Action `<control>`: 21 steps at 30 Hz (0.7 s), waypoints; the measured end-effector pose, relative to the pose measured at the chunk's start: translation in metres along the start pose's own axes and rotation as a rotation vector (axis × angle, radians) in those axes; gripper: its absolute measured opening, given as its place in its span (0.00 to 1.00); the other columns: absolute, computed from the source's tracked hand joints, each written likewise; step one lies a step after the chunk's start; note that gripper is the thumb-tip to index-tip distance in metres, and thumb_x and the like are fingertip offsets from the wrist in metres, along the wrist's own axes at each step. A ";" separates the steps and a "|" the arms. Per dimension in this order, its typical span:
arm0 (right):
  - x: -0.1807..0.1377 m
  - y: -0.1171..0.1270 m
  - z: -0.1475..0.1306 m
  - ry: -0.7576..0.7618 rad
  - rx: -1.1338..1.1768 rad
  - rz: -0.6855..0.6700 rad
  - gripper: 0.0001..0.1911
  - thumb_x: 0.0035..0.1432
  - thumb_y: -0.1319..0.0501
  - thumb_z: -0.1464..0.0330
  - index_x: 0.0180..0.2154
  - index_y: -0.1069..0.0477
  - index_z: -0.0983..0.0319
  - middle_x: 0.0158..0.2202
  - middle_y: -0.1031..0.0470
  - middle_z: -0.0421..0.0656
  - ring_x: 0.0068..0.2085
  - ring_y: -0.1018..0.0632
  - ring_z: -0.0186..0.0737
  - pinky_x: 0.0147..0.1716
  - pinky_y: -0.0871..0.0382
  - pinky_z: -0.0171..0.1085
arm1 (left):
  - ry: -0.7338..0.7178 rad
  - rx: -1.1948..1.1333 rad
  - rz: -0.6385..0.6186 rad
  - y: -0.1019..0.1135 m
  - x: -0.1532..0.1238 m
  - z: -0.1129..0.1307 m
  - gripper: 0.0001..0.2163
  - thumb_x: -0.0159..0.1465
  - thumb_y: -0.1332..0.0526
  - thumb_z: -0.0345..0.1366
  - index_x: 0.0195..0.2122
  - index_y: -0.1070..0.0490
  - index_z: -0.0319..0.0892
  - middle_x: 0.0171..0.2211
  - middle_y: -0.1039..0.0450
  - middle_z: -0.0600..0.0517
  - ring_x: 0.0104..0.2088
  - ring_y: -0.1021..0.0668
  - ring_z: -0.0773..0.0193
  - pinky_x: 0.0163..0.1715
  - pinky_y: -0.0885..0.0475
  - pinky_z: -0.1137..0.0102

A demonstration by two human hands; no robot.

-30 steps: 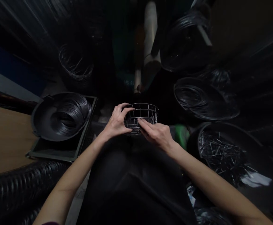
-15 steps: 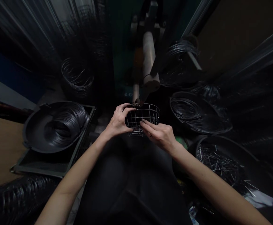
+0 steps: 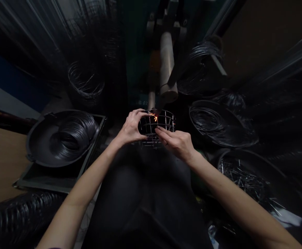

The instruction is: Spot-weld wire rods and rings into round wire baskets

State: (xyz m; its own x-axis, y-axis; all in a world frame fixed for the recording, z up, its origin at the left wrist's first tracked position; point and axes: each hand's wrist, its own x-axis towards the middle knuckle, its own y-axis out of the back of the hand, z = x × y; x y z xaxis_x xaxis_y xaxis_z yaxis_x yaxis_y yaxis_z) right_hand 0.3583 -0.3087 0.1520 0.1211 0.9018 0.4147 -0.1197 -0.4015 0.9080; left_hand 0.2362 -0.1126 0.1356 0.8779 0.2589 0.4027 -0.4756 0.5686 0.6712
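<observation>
A round basket of metal wire [image 3: 168, 121] is held at the tip of a welding machine [image 3: 168, 65]. Orange sparks [image 3: 155, 116] fly where the machine's electrode meets the basket's upper rim. My left hand [image 3: 133, 127] grips the basket's left side, thumb below and fingers at the rim. On the near side, my right hand [image 3: 176, 141] is closed, its fingertips pinched at the wire in front; whether a separate short wire is between them is too small to tell.
To the left, a black basin [image 3: 40, 147] with coiled wire rings rests on a crate [image 3: 44, 181]. At right lie a basin of wire rings [image 3: 208, 121] and a tub of short wire pieces [image 3: 244, 180]. Ringed wire stock [image 3: 18, 218] fills the lower left.
Sparks have appeared at the basket's rim under the electrode. The basket and both hands have shifted slightly upward in view, with their grips much the same.
</observation>
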 end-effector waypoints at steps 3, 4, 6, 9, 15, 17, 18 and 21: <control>-0.005 0.003 -0.002 -0.057 0.025 0.011 0.15 0.68 0.44 0.65 0.51 0.23 0.54 0.49 0.20 0.39 0.28 0.21 0.32 0.27 0.33 0.33 | -0.020 -0.005 0.002 0.002 0.001 -0.002 0.33 0.46 0.24 0.40 0.52 0.34 0.43 0.57 0.35 0.42 0.59 0.31 0.48 0.60 0.34 0.54; -0.007 0.003 -0.003 -0.085 0.031 0.048 0.15 0.68 0.44 0.65 0.51 0.23 0.55 0.48 0.20 0.40 0.31 0.20 0.32 0.28 0.33 0.32 | -0.021 0.002 -0.005 0.002 0.002 -0.003 0.33 0.45 0.24 0.40 0.52 0.34 0.43 0.57 0.35 0.43 0.59 0.31 0.47 0.60 0.34 0.54; -0.011 0.002 -0.003 -0.144 0.057 0.138 0.13 0.68 0.44 0.64 0.49 0.23 0.57 0.47 0.19 0.41 0.36 0.19 0.32 0.30 0.32 0.30 | -0.023 0.006 -0.026 0.004 0.005 -0.005 0.34 0.44 0.24 0.39 0.52 0.34 0.43 0.56 0.34 0.43 0.59 0.31 0.47 0.59 0.33 0.54; -0.008 -0.003 -0.002 -0.253 0.107 0.201 0.11 0.67 0.42 0.63 0.42 0.22 0.58 0.44 0.20 0.43 0.37 0.20 0.34 0.30 0.32 0.30 | -0.014 -0.008 -0.027 0.005 0.013 -0.011 0.35 0.43 0.23 0.39 0.52 0.34 0.43 0.55 0.34 0.43 0.59 0.31 0.47 0.59 0.33 0.54; 0.011 -0.010 0.007 -0.386 0.200 0.192 0.11 0.64 0.39 0.60 0.36 0.22 0.59 0.36 0.25 0.43 0.31 0.26 0.33 0.26 0.39 0.32 | 0.003 -0.022 -0.002 0.005 0.029 -0.022 0.37 0.41 0.22 0.43 0.51 0.33 0.41 0.54 0.34 0.43 0.58 0.31 0.47 0.59 0.33 0.54; 0.012 -0.010 0.009 -0.407 0.225 0.184 0.11 0.63 0.38 0.60 0.35 0.22 0.60 0.35 0.26 0.42 0.31 0.27 0.33 0.27 0.39 0.32 | -0.015 -0.016 -0.002 0.004 0.030 -0.023 0.35 0.42 0.22 0.43 0.50 0.32 0.41 0.53 0.33 0.43 0.57 0.30 0.47 0.59 0.33 0.55; 0.013 -0.010 0.010 -0.422 0.230 0.176 0.11 0.63 0.38 0.60 0.36 0.22 0.59 0.35 0.27 0.42 0.31 0.27 0.34 0.28 0.40 0.33 | -0.022 -0.013 -0.002 0.004 0.031 -0.024 0.35 0.43 0.22 0.43 0.50 0.32 0.41 0.53 0.32 0.43 0.57 0.30 0.48 0.59 0.33 0.55; 0.019 -0.011 0.013 -0.467 0.245 0.140 0.10 0.62 0.37 0.60 0.37 0.22 0.59 0.35 0.27 0.42 0.31 0.27 0.34 0.28 0.41 0.33 | -0.006 -0.008 -0.009 0.004 0.039 -0.029 0.35 0.43 0.23 0.42 0.51 0.32 0.40 0.53 0.32 0.43 0.56 0.30 0.48 0.58 0.32 0.56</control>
State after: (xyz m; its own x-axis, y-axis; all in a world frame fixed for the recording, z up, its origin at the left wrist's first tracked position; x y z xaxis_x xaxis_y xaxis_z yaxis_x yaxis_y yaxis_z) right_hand 0.3751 -0.2893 0.1508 0.5518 0.6927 0.4643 0.0604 -0.5885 0.8062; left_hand 0.2701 -0.0779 0.1362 0.8819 0.2492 0.4002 -0.4671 0.5771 0.6699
